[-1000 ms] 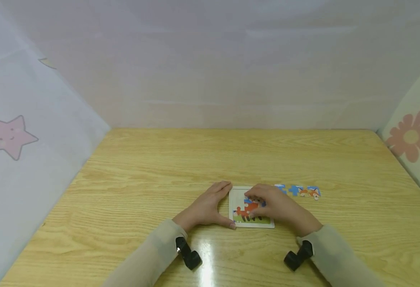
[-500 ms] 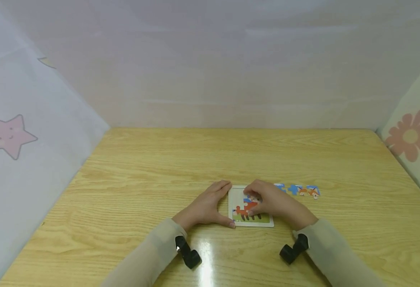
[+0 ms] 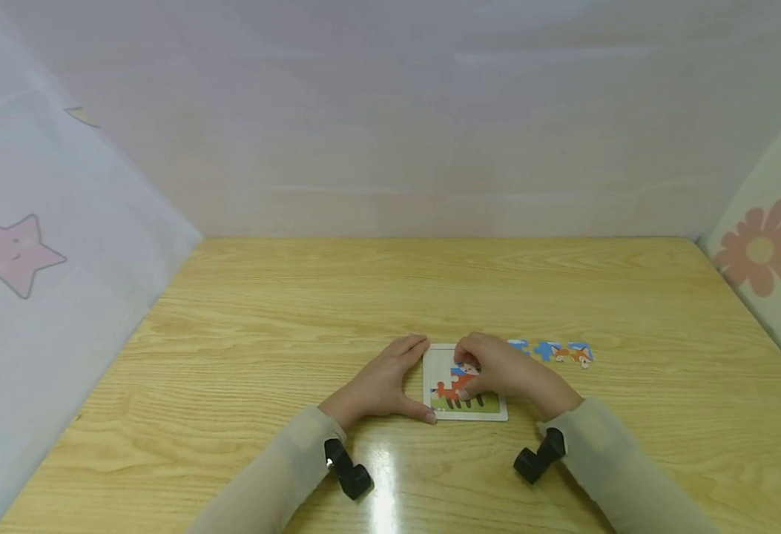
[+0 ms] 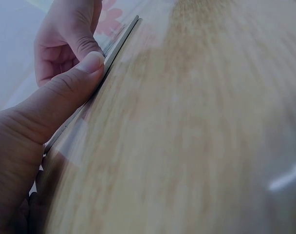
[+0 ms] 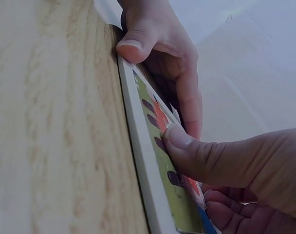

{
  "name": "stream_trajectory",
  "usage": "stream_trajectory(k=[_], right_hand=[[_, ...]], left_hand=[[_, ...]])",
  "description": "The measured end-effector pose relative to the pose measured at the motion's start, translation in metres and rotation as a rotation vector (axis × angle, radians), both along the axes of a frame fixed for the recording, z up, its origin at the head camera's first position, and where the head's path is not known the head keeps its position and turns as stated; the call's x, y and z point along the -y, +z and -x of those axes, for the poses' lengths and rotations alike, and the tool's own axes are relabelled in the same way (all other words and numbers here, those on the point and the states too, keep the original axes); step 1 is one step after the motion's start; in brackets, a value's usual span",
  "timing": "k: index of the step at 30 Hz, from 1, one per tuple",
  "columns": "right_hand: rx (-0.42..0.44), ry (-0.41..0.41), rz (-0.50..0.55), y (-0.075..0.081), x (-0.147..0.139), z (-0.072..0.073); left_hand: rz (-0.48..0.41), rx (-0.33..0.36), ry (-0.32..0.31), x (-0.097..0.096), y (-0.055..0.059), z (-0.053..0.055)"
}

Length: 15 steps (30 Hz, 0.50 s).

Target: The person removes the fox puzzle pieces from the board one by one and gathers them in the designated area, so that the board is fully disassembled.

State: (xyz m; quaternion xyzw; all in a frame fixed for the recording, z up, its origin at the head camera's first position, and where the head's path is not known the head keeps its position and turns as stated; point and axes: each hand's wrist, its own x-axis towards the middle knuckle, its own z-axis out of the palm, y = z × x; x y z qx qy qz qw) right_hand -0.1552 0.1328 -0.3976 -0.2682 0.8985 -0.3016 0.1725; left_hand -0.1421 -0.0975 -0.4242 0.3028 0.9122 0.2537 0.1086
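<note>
1. Nearest are two pale sleeves, the left [image 3: 263,478] and the right [image 3: 620,467], each with a black wrist camera strapped near its cuff, the left one [image 3: 348,471] and the right one [image 3: 539,456].
2. The puzzle tray [image 3: 470,417] lies flat on the table [image 3: 310,297], right of the middle and between the hands, its white rim square to the person.
3. The left hand [image 3: 380,384] is spread along the tray's left side, the thumb at the near left corner, the other fingers stretched to the far left corner.
4. The right hand [image 3: 506,371] arches over the tray's right part, its thumb tip down on the picture and its fingers bent; they hide what is under them, so I cannot tell whether they pinch a piece.
5. Inside the tray, the picture [image 3: 453,399] shows an orange animal with dark legs on green; pale board shows at its far left.
6. Beyond the right hand, three loose puzzle pieces [image 3: 580,354] lie in a row on the table, blue, with orange fox faces on the two farther right.
7. At the back hangs a plain pale cloth [image 3: 377,133], flanked by a pink star [image 3: 15,256] on the left and a coral flower [image 3: 760,251] on the right.
</note>
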Motion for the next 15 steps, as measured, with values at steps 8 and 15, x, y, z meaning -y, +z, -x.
stream_trajectory(k=[8,15], right_hand=[[0.021,-0.007,-0.045,0.003,0.004,0.003],[0.015,-0.001,-0.145,0.011,0.013,0.003]], left_hand=[[0.0,-0.006,-0.002,0.0,0.0,0.0],[0.002,-0.009,0.0,0.0,-0.001,0.001]])
